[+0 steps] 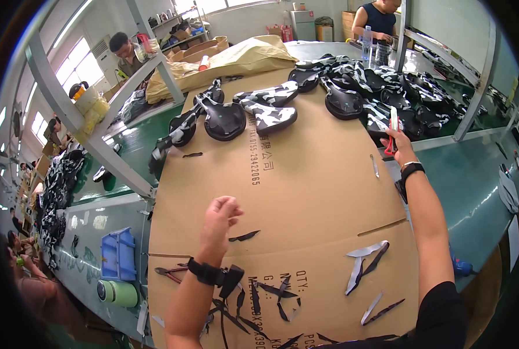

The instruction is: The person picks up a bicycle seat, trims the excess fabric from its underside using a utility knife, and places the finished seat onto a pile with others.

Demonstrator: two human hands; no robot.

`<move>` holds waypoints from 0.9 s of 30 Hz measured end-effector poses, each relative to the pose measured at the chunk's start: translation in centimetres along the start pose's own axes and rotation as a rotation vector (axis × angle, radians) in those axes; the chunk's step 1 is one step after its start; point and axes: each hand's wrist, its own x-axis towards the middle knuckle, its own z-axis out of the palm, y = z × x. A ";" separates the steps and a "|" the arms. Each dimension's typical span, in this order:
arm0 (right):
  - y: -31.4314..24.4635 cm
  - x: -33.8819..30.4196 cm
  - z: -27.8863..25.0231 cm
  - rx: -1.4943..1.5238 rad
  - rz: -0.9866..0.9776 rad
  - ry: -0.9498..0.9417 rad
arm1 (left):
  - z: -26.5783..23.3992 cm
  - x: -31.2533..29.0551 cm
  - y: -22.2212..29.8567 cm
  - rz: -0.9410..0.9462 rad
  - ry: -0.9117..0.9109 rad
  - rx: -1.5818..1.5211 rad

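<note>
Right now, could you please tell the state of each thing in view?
Left hand: curled, nothing visibly held
Right hand: closed
Red tool: in right hand
Pliers: lying, partly hidden
Cardboard: flat, slit
Dark strips: scattered
Patterned padded pieces: some spread, others heaped
Clear bottle: upright

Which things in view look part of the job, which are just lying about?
Likely in the job:
- red-handled tool, in the right hand's grip
- camouflage-patterned pieces, at the cardboard's far end
- red-handled pliers, unheld

Probably just lying about:
- loose strips on the cardboard
- blue plastic bin
- pale-green bottle
- clear bottle
</note>
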 end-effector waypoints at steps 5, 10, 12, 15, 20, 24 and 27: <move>-1.7 -3.4 3.1 -0.136 -0.161 0.138 | 2.2 -2.8 0.8 -0.042 -0.197 0.073; -7.4 -18.1 5.1 -0.420 -0.256 -0.296 | 3.4 -7.7 1.3 -0.103 -0.440 0.174; -7.1 -26.2 5.5 -0.790 -0.510 -0.509 | 3.2 -10.0 1.0 -0.175 -0.434 0.172; -6.0 -37.4 4.4 -1.152 -0.843 -0.986 | 2.4 -13.7 0.3 -0.456 -0.348 -0.010; -3.1 -48.2 1.7 -1.068 -0.682 -1.437 | -0.7 -19.0 -3.7 -0.467 -0.359 -0.299; -2.4 -50.5 -0.7 -0.712 -0.111 -1.242 | -0.6 -24.3 -5.2 -0.262 -0.166 -0.248; -2.2 -51.3 -2.3 -0.764 -0.239 -0.793 | -0.4 -26.3 -6.5 0.042 -0.019 0.035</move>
